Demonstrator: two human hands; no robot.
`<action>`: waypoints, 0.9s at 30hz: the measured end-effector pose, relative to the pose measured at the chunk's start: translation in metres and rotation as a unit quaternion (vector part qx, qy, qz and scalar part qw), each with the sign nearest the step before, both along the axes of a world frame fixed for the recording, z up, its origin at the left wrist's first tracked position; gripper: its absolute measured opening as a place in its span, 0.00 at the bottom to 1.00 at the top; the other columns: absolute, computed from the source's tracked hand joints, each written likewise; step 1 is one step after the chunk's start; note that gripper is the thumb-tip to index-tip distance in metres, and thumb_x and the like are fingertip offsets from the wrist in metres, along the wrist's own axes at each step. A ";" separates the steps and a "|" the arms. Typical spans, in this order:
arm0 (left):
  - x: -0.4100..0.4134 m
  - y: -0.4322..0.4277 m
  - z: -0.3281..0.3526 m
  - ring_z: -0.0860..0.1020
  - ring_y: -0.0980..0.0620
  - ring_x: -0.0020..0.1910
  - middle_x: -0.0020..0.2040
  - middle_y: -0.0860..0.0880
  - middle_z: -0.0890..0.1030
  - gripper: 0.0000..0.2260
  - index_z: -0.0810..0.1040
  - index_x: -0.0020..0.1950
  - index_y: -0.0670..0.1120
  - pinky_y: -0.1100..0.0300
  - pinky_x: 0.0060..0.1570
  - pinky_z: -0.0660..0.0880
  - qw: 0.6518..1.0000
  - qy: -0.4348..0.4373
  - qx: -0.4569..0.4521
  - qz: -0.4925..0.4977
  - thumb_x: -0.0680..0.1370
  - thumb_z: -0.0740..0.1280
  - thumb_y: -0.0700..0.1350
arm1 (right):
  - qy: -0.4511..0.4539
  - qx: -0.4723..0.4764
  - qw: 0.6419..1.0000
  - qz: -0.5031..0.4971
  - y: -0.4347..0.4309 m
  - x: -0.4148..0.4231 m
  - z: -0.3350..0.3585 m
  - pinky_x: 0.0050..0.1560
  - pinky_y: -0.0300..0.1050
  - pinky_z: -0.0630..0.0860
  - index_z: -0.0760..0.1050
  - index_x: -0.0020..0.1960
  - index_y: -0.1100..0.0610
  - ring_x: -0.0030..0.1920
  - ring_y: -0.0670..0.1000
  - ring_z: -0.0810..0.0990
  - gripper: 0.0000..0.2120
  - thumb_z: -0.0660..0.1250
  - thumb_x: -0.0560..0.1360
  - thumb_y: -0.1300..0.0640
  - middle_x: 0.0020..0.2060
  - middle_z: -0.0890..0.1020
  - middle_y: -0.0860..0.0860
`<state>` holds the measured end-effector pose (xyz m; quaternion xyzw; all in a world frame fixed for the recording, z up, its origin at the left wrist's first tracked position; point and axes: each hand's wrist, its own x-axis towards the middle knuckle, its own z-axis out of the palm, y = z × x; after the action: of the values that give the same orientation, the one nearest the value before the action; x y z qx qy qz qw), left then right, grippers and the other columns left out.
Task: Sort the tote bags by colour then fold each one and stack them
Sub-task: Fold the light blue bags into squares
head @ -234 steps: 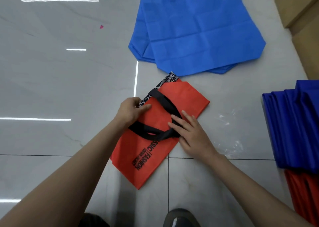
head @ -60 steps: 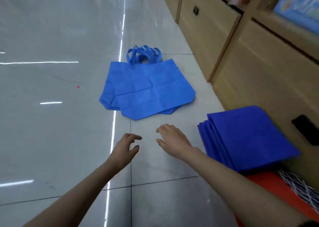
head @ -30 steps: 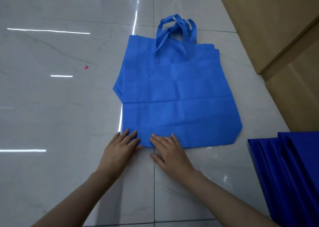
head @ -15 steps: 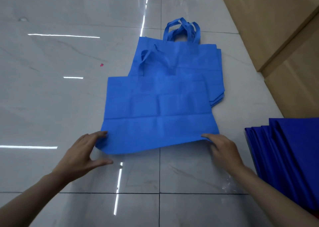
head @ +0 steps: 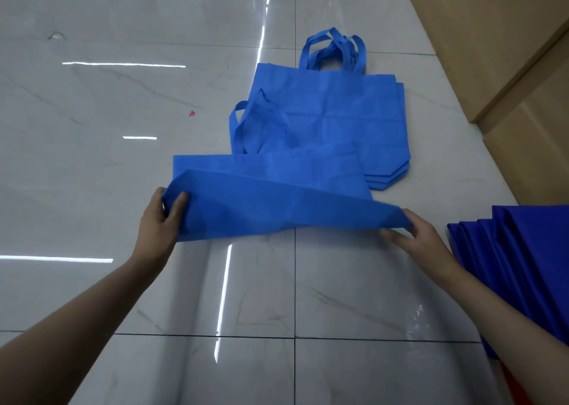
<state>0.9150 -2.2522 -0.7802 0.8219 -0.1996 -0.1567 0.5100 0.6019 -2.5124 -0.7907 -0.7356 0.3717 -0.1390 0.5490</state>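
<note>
A light blue tote bag (head: 277, 201) lies across the floor in front of me, its bottom edge lifted and curling over toward its handles. My left hand (head: 160, 219) pinches the bag's near left corner. My right hand (head: 421, 238) pinches the near right corner. Behind it lies a pile of unfolded blue tote bags (head: 345, 118) with their handles bunched at the far end. A stack of folded dark blue bags (head: 523, 250) sits at the right edge, with a sliver of red bag (head: 520, 389) under it.
The floor is glossy grey tile (head: 123, 158) with bright light reflections. Wooden cabinet fronts (head: 508, 65) run along the right side. A small pink scrap (head: 192, 113) lies on the floor to the left of the pile.
The top blue bag has slid off the pile toward me. Both hands moved from its near edge out to the corners and lifted that edge, which now folds over.
</note>
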 end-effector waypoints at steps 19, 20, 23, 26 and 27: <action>-0.027 -0.018 -0.063 0.67 0.38 0.65 0.68 0.37 0.68 0.20 0.67 0.68 0.41 0.42 0.63 0.62 0.898 -0.342 0.274 -0.047 0.78 0.62 0.47 | 0.182 -0.504 0.844 -0.031 0.034 0.114 -0.050 0.62 0.56 0.63 0.66 0.67 0.60 0.63 0.60 0.68 0.22 0.61 0.75 0.54 0.65 0.70 0.61; -0.033 -0.025 -0.069 0.65 0.41 0.68 0.70 0.40 0.67 0.20 0.68 0.68 0.42 0.44 0.65 0.59 0.895 -0.345 0.270 -0.087 0.79 0.57 0.49 | 0.148 -0.510 0.847 0.030 0.050 0.127 -0.054 0.64 0.55 0.63 0.66 0.68 0.58 0.65 0.59 0.68 0.22 0.57 0.76 0.52 0.67 0.70 0.59; -0.047 -0.042 -0.082 0.60 0.46 0.72 0.73 0.46 0.66 0.23 0.68 0.70 0.46 0.46 0.67 0.55 0.889 -0.305 0.306 -0.150 0.81 0.47 0.54 | 0.148 -0.452 0.863 0.172 0.095 0.166 -0.061 0.65 0.56 0.69 0.70 0.69 0.54 0.67 0.56 0.71 0.23 0.52 0.77 0.49 0.69 0.71 0.54; -0.042 -0.044 -0.091 0.60 0.46 0.74 0.75 0.49 0.62 0.25 0.64 0.73 0.50 0.42 0.69 0.55 0.884 -0.265 0.350 -0.161 0.80 0.46 0.57 | 0.235 -0.400 0.851 0.246 0.102 0.188 -0.068 0.63 0.59 0.71 0.72 0.68 0.50 0.67 0.54 0.72 0.25 0.49 0.77 0.45 0.68 0.72 0.50; -0.038 -0.044 -0.092 0.59 0.46 0.74 0.75 0.50 0.61 0.26 0.63 0.74 0.52 0.42 0.70 0.53 0.883 -0.259 0.356 -0.161 0.79 0.45 0.58 | 0.258 -0.394 0.845 0.252 0.095 0.187 -0.071 0.65 0.60 0.68 0.70 0.69 0.48 0.69 0.55 0.70 0.26 0.48 0.77 0.43 0.70 0.70 0.49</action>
<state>0.8772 -2.2966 -0.8722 0.9161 -0.3847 -0.0790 0.0808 0.7891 -2.4175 -0.8613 -0.9677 0.2157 0.0647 0.1137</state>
